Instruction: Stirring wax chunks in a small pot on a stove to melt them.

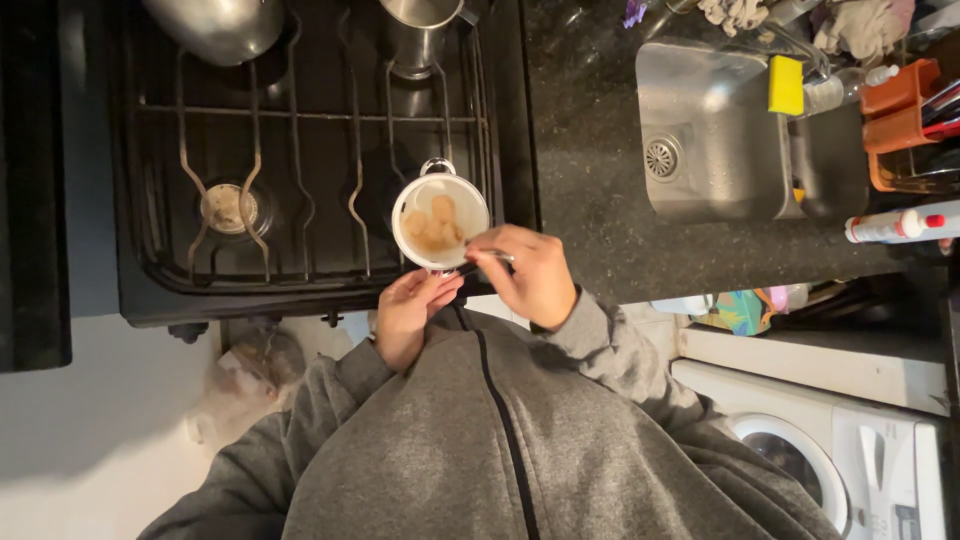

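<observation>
A small white pot (pixel 440 220) with pale liquid and brown patches stands on the front right burner of a black gas stove (pixel 300 150). My left hand (pixel 412 305) is at the pot's near rim, fingers curled around its dark handle. Just right of the pot, my right hand (pixel 535 275) pinches a thin metal spoon (pixel 492 255) whose end reaches over the rim. Both grey sleeves come up from the bottom of the view.
A large steel pot (pixel 220 25) and a metal pot (pixel 420 35) occupy the back burners. On the dark counter to the right are a steel sink (pixel 720 150), yellow sponge (pixel 785 85), orange rack (pixel 900 110) and white bottle (pixel 895 225). A washing machine (pixel 810 450) stands below.
</observation>
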